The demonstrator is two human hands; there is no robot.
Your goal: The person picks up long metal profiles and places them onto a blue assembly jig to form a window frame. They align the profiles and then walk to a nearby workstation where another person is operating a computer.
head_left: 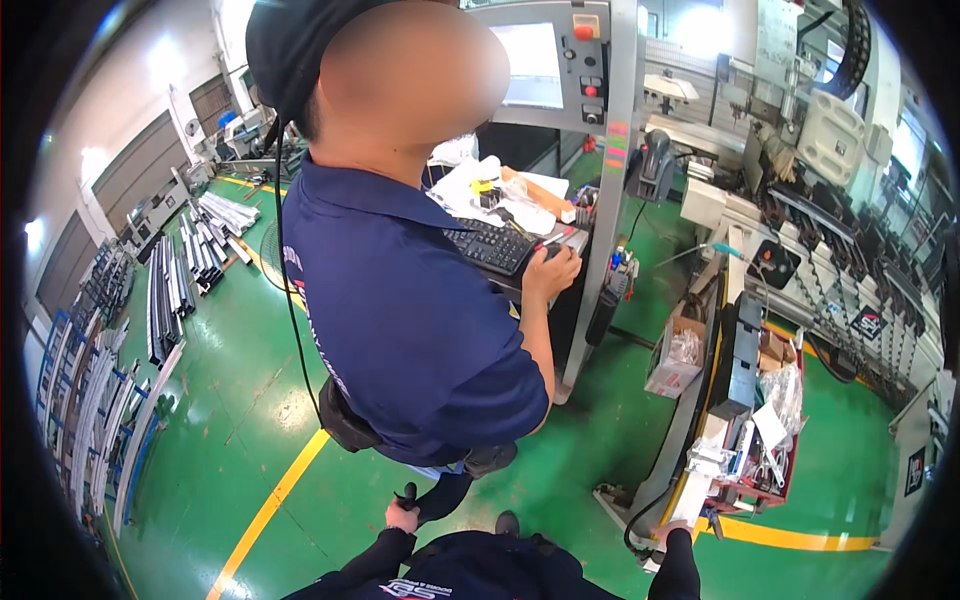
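Note:
Near the lower edge, my left hand (403, 517) is closed around a short black grip (406, 494); the rest of that object cannot be made out. To the right, my right hand (674, 530) lies on the near end of a long pale rail (690, 497), its fingers resting on the surface rather than wrapped round anything. A small black handle (714, 524) sticks out just beside it. Directly ahead stands a co-worker (400, 290) in a dark blue shirt, whose hand (553, 272) rests at a black mouse beside a keyboard (490, 244).
A grey control cabinet with a screen (530, 65) faces the co-worker. Along the rail sit a dark blue box (740, 350) and a red bin (778, 480) of tools. A cardboard box (675, 360) stands nearby. Metal profiles (170, 290) lie left; a large machine (820, 260) fills the right.

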